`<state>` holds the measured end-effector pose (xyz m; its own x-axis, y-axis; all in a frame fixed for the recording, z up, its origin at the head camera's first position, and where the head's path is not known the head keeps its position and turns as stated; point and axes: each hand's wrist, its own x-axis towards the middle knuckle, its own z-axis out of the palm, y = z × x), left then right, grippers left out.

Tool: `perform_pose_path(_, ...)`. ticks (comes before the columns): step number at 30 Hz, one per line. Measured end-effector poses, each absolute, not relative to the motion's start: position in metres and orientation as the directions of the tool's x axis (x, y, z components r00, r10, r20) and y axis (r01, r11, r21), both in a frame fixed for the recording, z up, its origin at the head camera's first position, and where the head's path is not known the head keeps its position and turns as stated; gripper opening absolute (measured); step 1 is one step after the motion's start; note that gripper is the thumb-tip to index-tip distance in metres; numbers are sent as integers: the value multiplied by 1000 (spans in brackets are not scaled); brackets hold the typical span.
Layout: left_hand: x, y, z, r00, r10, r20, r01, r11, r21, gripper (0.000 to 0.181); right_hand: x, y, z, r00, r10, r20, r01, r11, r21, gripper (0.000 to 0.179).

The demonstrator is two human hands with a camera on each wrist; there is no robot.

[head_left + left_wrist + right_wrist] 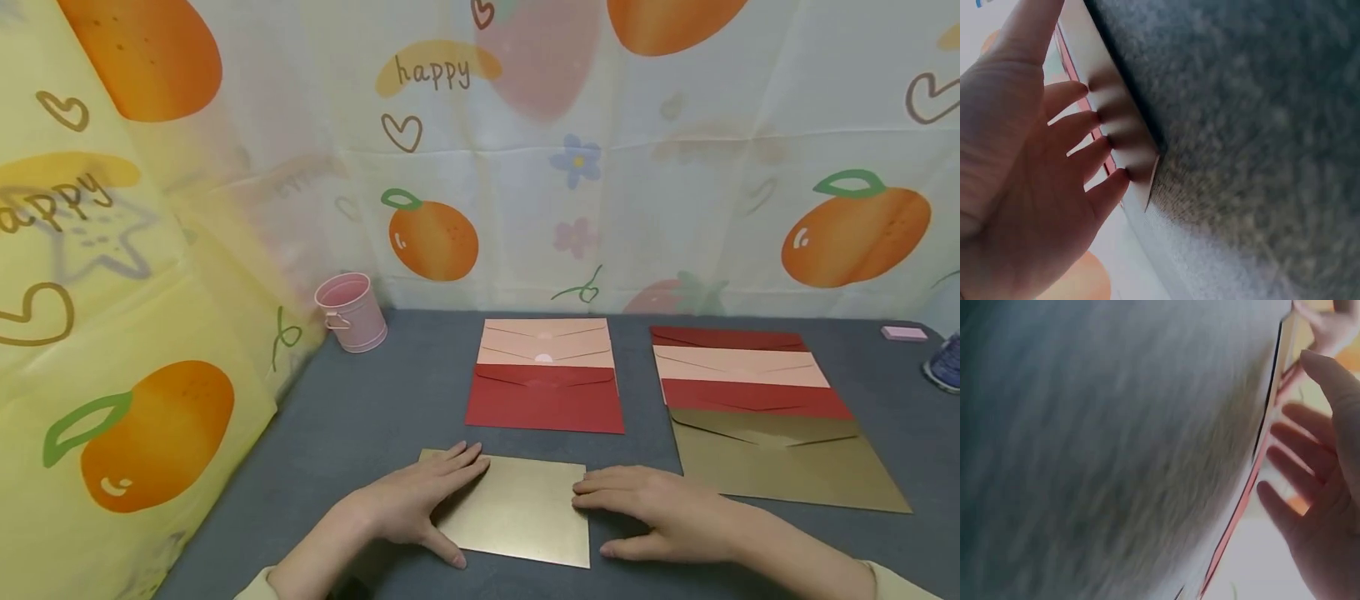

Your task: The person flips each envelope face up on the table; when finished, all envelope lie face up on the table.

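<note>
A plain gold envelope (525, 508), no flap showing, lies flat near the front of the grey table. Spread fingers of my left hand (420, 504) rest on its left part, the thumb lower down by the bottom edge. In the left wrist view, the fingertips (1119, 178) touch the envelope's surface (1135, 134). My right hand (660, 512) is at the opposite side, with its fingertips right at the right edge and its thumb lower and apart from the index finger. From the right wrist view, the fingers (1297, 469) look loosely extended, holding nothing.
Behind the gold envelope lies an overlapping column of pink envelopes (546, 342) and a red envelope (545, 400). Farther right, another column ends in a larger gold envelope (787, 467). A pink bucket (363, 325) stands back left; a pink block (904, 333) and blue object (947, 362) sit far right.
</note>
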<state>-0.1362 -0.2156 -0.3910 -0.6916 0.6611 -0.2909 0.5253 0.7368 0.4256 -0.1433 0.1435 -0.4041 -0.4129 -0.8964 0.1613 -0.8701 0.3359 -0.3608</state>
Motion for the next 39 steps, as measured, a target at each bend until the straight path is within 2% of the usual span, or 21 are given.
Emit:
perform_pose_path(9,-133,-214,-394,-734,623,-269,510,768,388,105,-136,125,-408,-495,-869,-18,-801,464,-377,89)
perform_pose_path(13,-133,-213,-395,-735,627,-258,530,768,360,102,-137,124,-409,-513,-855,-80,-775,501,-386,96)
perform_pose_path(17,-132,-213,-396,-724,645,-243,567,758,323,98,-137,124,-408,-512,-855,-75,-780,500,-377,96)
perform_pose_path(24,-133,-211,-394,-683,707,-184,660,705,259,83,-135,125,-407,-471,-880,55,-853,438,-283,84)
perform_pose_path(33,-134,-209,-388,-654,755,-45,732,646,214,62,-138,132,-404,-406,-855,323,-910,346,-226,43)
perform_pose_path(39,-139,-213,-383,-600,793,103,785,559,268,47,-146,139,-405,-330,-815,476,-943,265,-199,34)
